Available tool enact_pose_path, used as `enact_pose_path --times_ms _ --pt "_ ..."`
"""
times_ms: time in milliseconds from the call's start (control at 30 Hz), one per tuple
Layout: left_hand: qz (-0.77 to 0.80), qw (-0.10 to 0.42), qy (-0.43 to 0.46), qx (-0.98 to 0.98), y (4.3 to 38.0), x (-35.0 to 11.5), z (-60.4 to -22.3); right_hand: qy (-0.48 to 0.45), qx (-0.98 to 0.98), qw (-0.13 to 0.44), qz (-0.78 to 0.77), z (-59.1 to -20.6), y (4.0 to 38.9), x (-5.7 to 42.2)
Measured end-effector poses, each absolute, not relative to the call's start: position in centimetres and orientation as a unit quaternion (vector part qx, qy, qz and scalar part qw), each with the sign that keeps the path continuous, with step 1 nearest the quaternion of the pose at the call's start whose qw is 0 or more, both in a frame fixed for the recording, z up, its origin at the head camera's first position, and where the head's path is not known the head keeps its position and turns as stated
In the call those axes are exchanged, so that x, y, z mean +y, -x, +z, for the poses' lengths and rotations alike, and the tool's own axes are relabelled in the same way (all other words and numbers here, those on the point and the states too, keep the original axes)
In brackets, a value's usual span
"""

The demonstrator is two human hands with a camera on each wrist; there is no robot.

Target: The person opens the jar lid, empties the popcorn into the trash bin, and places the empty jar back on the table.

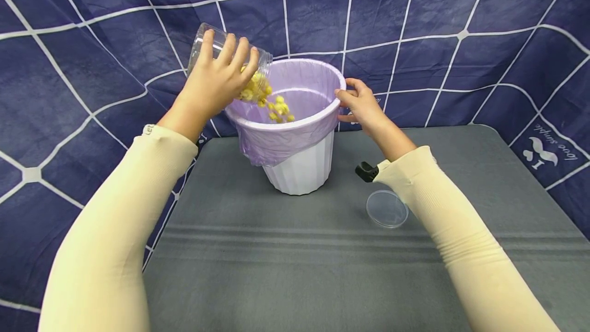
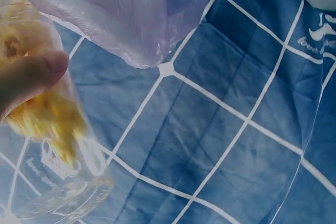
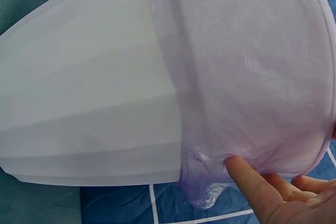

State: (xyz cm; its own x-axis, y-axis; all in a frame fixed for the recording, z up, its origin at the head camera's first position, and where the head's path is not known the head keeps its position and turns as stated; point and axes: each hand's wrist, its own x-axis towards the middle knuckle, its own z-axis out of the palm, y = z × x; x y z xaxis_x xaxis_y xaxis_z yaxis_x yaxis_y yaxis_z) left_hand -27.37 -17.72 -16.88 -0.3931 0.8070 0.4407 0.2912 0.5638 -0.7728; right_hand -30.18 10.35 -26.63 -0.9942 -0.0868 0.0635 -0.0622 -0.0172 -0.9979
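Note:
My left hand grips a clear plastic jar, tipped with its mouth down over a white trash bin. Yellow popcorn lies inside the jar near its mouth, and several pieces tumble in the air above the bin's opening. In the left wrist view, the left thumb presses the jar's side, with popcorn behind the wall. A thin purple trash bag lines the bin and hangs over its rim. At the bin's right side, my right hand holds the bag-covered rim, its thumb toward the near side.
A round clear lid lies on the grey tabletop, right of the bin and beside the right sleeve. Blue cloth with white grid lines hangs behind the table and along both sides. A black strap sits at the right cuff.

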Motion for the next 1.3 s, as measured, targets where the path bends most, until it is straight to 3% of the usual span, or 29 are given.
enact_pose_path --times_ms 233,567,933,1200,1300 --pt "0.393 0.47 0.387 -0.689 27.7 -17.0 -16.9 0.05 0.702 0.013 -0.71 -26.6 30.1 10.4" --pt "0.442 0.458 0.44 -0.634 27.8 -16.7 -17.2 0.049 0.697 0.016 -0.715 -26.6 30.1 10.3" --pt "0.434 0.471 0.392 -0.661 27.4 -16.8 -17.3 0.048 0.694 0.016 -0.718 -26.5 30.1 10.4" --pt "0.287 0.501 0.37 -0.728 27.5 -16.8 -18.2 0.047 0.693 0.014 -0.719 -26.5 30.2 10.4" --pt "0.231 0.489 0.347 -0.766 27.3 -17.0 -18.5 0.047 0.694 0.016 -0.719 -26.5 30.2 10.4"
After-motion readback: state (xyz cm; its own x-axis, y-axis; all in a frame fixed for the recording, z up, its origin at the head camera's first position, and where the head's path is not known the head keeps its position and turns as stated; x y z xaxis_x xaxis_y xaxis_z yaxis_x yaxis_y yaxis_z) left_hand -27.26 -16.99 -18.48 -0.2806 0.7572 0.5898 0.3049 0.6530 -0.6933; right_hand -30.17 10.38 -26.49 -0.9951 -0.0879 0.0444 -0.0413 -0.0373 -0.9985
